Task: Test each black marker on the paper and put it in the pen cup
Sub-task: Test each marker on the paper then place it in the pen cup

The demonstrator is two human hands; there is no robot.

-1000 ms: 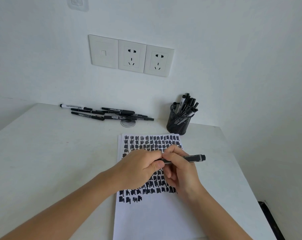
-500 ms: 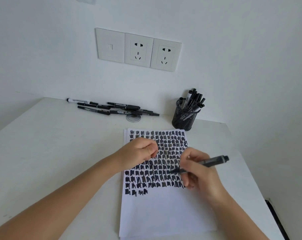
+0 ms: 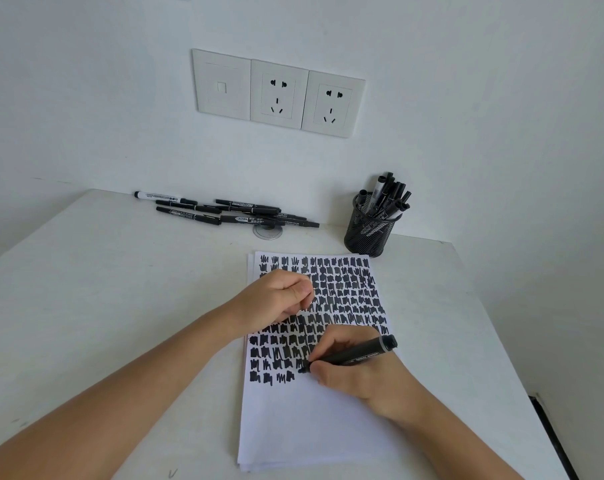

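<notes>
A thick black felt marker [image 3: 354,356] lies slanted in the right hand [image 3: 357,375], pinched near its nib between thumb and fingers in a writing grip. Its tip touches the white sheet of paper [image 3: 311,427] at the end of the lowest row of black scribbles, where the next test mark belongs. The left hand [image 3: 276,297] rests on the sheet's upper left, which pins the paper against the stroke. Its fingers are clenched, probably around the marker's cap, though the cap is hidden. The black wire-mesh pen cup [image 3: 368,233] stands just beyond the paper's far right corner, already bristling with markers and within easy reach of the writing hand. A loose pile of slim black markers [image 3: 224,211] waits by the wall on the white table [image 3: 103,289].
</notes>
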